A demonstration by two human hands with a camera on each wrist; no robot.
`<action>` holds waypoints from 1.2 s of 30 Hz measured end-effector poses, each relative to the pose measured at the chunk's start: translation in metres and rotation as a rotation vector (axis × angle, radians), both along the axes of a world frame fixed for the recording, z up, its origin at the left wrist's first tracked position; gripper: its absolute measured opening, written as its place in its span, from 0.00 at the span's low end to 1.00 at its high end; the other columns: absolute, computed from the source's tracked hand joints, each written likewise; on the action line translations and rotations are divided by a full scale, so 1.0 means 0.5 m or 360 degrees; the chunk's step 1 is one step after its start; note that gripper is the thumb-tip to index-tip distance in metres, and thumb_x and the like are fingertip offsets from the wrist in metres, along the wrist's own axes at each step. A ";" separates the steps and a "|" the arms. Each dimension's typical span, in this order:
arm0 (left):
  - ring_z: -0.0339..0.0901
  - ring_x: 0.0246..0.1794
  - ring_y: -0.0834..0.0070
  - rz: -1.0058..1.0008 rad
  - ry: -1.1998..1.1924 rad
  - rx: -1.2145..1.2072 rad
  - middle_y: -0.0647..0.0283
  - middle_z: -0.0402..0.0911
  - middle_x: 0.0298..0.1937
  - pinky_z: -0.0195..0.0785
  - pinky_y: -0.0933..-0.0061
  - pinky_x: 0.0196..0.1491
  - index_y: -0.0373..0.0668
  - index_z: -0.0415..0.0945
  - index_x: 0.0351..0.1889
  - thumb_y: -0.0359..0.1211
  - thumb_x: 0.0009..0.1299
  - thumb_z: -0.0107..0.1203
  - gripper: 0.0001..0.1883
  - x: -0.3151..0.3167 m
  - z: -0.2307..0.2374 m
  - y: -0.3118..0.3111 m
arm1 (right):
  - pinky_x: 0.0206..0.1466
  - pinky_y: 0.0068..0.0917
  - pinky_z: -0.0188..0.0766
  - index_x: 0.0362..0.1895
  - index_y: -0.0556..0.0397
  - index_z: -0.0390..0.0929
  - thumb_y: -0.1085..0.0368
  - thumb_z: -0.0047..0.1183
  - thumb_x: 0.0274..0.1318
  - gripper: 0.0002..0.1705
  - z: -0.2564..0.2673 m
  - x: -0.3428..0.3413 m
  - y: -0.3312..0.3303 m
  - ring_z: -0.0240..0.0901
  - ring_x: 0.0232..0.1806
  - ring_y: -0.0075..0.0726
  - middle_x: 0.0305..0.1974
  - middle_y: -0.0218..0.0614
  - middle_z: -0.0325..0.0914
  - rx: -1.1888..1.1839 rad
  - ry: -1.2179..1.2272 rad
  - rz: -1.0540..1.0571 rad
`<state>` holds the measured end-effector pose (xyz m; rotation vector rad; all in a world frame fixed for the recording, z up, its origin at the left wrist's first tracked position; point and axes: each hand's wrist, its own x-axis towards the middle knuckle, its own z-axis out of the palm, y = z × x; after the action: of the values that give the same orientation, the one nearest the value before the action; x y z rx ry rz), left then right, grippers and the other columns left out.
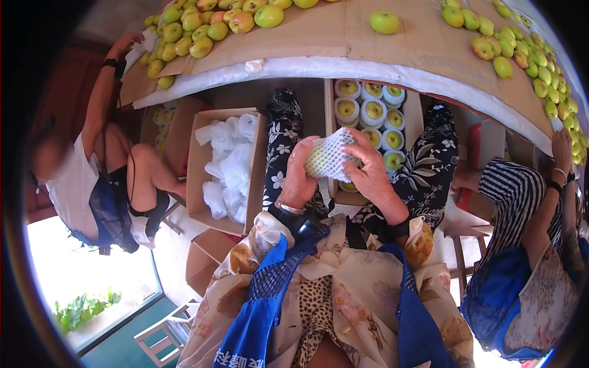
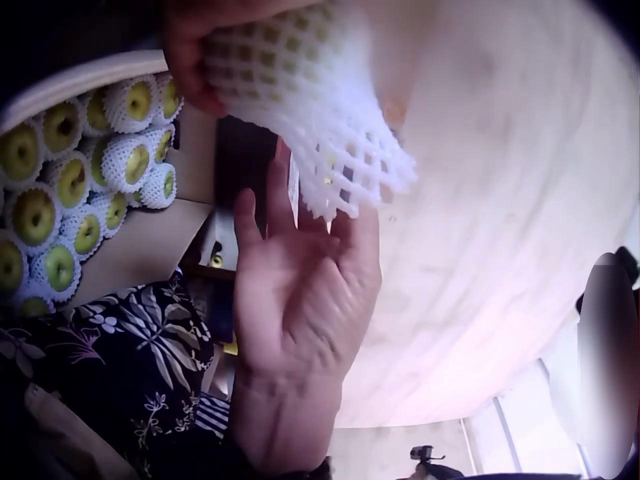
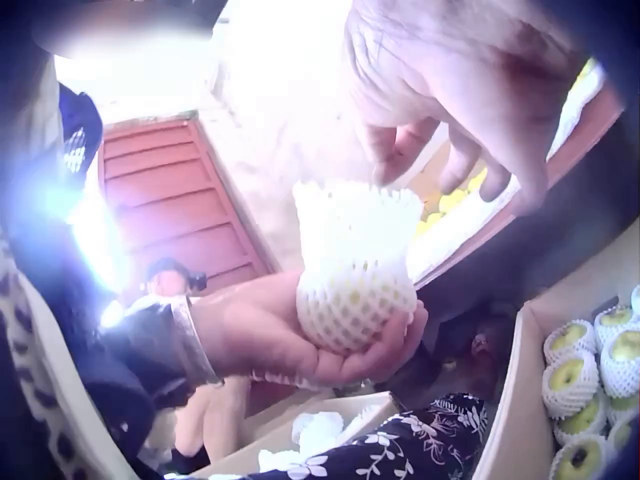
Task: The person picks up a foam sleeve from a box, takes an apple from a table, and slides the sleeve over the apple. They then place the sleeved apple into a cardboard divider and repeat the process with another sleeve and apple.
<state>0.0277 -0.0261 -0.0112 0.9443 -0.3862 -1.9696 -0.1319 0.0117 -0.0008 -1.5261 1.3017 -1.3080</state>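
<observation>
My left hand (image 1: 300, 175) cups an apple in a white foam net (image 1: 329, 154), its fingers curled round the closed part. The net's loose end stands open toward my right hand (image 1: 372, 174). In the right wrist view, the left hand (image 3: 300, 335) supports the netted apple (image 3: 355, 300) from below, while my right hand (image 3: 465, 90) hangs above the rim with fingers spread and slightly bent. The left wrist view shows the right palm (image 2: 305, 295) uncovered, some fingertips hidden behind the net (image 2: 350, 165); whether they touch it I cannot tell.
A box of foam nets (image 1: 230, 165) stands left of my legs, and a box of netted apples (image 1: 373, 113) between them. Loose apples (image 1: 269, 16) lie on the cardboard-covered table (image 1: 313, 37) ahead. A seated person (image 1: 92, 178) is at left, another (image 1: 527, 245) at right.
</observation>
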 end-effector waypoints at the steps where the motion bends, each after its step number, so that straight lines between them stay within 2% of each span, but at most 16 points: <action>1: 0.75 0.38 0.75 -0.0005 -0.0007 -0.0042 0.64 0.76 0.38 0.70 0.72 0.41 0.41 0.69 0.44 0.41 0.66 0.48 0.15 -0.001 0.005 0.003 | 0.60 0.31 0.56 0.40 0.56 0.75 0.70 0.56 0.43 0.15 -0.001 0.003 0.002 0.60 0.59 0.42 0.56 0.42 0.65 0.0042 -0.0076 -0.0006; 5: 0.74 0.38 0.77 -0.0046 -0.0038 -0.0089 0.64 0.75 0.38 0.70 0.73 0.41 0.41 0.68 0.45 0.36 0.64 0.52 0.14 -0.003 0.011 0.005 | 0.61 0.31 0.56 0.47 0.54 0.71 0.69 0.58 0.41 0.24 0.002 0.007 0.004 0.60 0.60 0.42 0.56 0.42 0.65 0.0064 -0.0161 -0.0006; 9: 0.74 0.37 0.78 -0.0065 -0.0285 -0.0188 0.65 0.75 0.38 0.70 0.74 0.41 0.40 0.68 0.45 0.35 0.64 0.52 0.15 -0.010 0.004 0.009 | 0.61 0.32 0.56 0.48 0.53 0.71 0.68 0.60 0.40 0.25 0.015 0.009 -0.003 0.61 0.59 0.43 0.55 0.42 0.65 0.0037 -0.0153 0.0091; 13: 0.74 0.39 0.77 -0.0058 -0.0332 -0.0284 0.65 0.75 0.39 0.69 0.74 0.42 0.40 0.68 0.46 0.37 0.64 0.51 0.16 -0.012 -0.016 0.017 | 0.59 0.36 0.58 0.48 0.54 0.70 0.64 0.61 0.39 0.27 0.014 0.015 -0.009 0.62 0.57 0.48 0.54 0.44 0.66 0.0025 0.0132 0.0098; 15: 0.72 0.46 0.74 -0.0171 -0.0231 -0.0201 0.65 0.73 0.45 0.66 0.71 0.50 0.41 0.65 0.50 0.41 0.68 0.45 0.17 -0.006 -0.015 0.009 | 0.58 0.37 0.59 0.49 0.54 0.69 0.62 0.62 0.39 0.29 0.014 0.018 -0.012 0.63 0.56 0.50 0.54 0.44 0.66 -0.0006 0.0235 0.0066; 19: 0.72 0.47 0.73 -0.0148 -0.0067 -0.0022 0.63 0.73 0.47 0.65 0.71 0.51 0.40 0.64 0.52 0.42 0.69 0.44 0.19 -0.006 0.007 0.013 | 0.56 0.40 0.59 0.48 0.53 0.68 0.55 0.61 0.39 0.30 0.024 0.012 -0.015 0.63 0.54 0.51 0.53 0.44 0.66 0.0001 0.0615 0.0076; 21: 0.72 0.47 0.72 -0.0310 -0.0390 -0.0311 0.61 0.73 0.47 0.65 0.71 0.51 0.40 0.64 0.52 0.41 0.68 0.45 0.19 -0.007 0.007 0.016 | 0.56 0.40 0.59 0.48 0.52 0.68 0.54 0.60 0.39 0.30 0.032 0.007 -0.017 0.63 0.54 0.51 0.52 0.44 0.66 0.0023 0.0754 0.0136; 24: 0.72 0.46 0.76 -0.0382 -0.0462 -0.0388 0.63 0.74 0.43 0.67 0.73 0.47 0.39 0.65 0.51 0.42 0.66 0.48 0.21 -0.011 0.009 0.016 | 0.55 0.38 0.60 0.47 0.53 0.69 0.52 0.59 0.41 0.29 0.041 -0.001 -0.025 0.64 0.53 0.50 0.50 0.43 0.68 0.0149 0.0699 0.0297; 25: 0.72 0.46 0.76 -0.0381 -0.0462 -0.0390 0.63 0.74 0.43 0.67 0.73 0.47 0.39 0.65 0.51 0.42 0.66 0.48 0.21 -0.008 0.014 0.014 | 0.54 0.36 0.61 0.46 0.53 0.70 0.53 0.58 0.42 0.27 0.039 -0.008 -0.025 0.65 0.52 0.49 0.49 0.43 0.69 0.0165 0.0483 0.0292; 26: 0.72 0.47 0.75 -0.0445 -0.0314 -0.0322 0.62 0.73 0.45 0.67 0.72 0.49 0.39 0.65 0.52 0.41 0.66 0.48 0.21 -0.002 0.021 0.012 | 0.54 0.35 0.61 0.44 0.54 0.72 0.54 0.57 0.43 0.24 0.036 -0.016 -0.026 0.66 0.51 0.48 0.48 0.43 0.70 0.0181 0.0266 0.0288; 28: 0.71 0.49 0.74 -0.0508 -0.0166 -0.0254 0.61 0.73 0.47 0.66 0.72 0.51 0.39 0.64 0.52 0.40 0.66 0.48 0.20 0.007 0.025 0.008 | 0.54 0.33 0.62 0.43 0.55 0.73 0.57 0.56 0.45 0.21 0.024 -0.035 -0.030 0.67 0.51 0.45 0.47 0.43 0.71 0.0150 0.0249 0.0257; 30: 0.71 0.51 0.70 -0.0480 0.0178 -0.0134 0.58 0.71 0.51 0.65 0.68 0.54 0.39 0.61 0.56 0.40 0.66 0.48 0.23 0.011 0.024 0.006 | 0.53 0.31 0.62 0.41 0.55 0.74 0.59 0.55 0.47 0.17 0.013 -0.045 -0.026 0.67 0.51 0.43 0.47 0.43 0.71 0.0123 0.0232 0.0217; 31: 0.71 0.51 0.70 -0.0483 0.0179 -0.0133 0.58 0.71 0.51 0.65 0.68 0.54 0.39 0.61 0.56 0.40 0.66 0.48 0.23 0.012 0.027 0.004 | 0.54 0.30 0.62 0.40 0.55 0.74 0.62 0.53 0.48 0.15 0.008 -0.047 -0.024 0.67 0.52 0.41 0.48 0.42 0.71 0.0245 0.0102 0.0192; 33: 0.70 0.53 0.66 -0.0499 0.0443 -0.0027 0.56 0.69 0.54 0.63 0.63 0.56 0.40 0.58 0.60 0.41 0.66 0.46 0.26 0.013 0.037 0.000 | 0.54 0.29 0.62 0.40 0.56 0.75 0.65 0.52 0.49 0.13 -0.004 -0.051 -0.020 0.67 0.53 0.40 0.49 0.41 0.71 0.0362 -0.0028 0.0172; 34: 0.70 0.53 0.66 -0.0495 0.0442 -0.0031 0.56 0.69 0.54 0.63 0.63 0.56 0.40 0.58 0.60 0.41 0.66 0.46 0.26 0.013 0.039 -0.001 | 0.55 0.28 0.61 0.39 0.56 0.75 0.67 0.51 0.48 0.12 -0.010 -0.053 -0.019 0.67 0.53 0.38 0.49 0.40 0.71 0.0442 -0.0156 0.0258; 36: 0.67 0.56 0.59 -0.0433 0.0427 0.0024 0.53 0.68 0.57 0.61 0.53 0.58 0.41 0.55 0.64 0.46 0.66 0.43 0.30 0.014 0.041 -0.001 | 0.55 0.28 0.61 0.39 0.56 0.75 0.69 0.51 0.48 0.11 -0.028 -0.046 -0.015 0.67 0.53 0.37 0.49 0.40 0.71 0.0522 -0.0287 0.0344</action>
<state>0.0348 -0.0268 0.0094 0.6493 -0.3605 -2.3150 -0.1551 0.0040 -0.0149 -1.2501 1.1369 -1.0128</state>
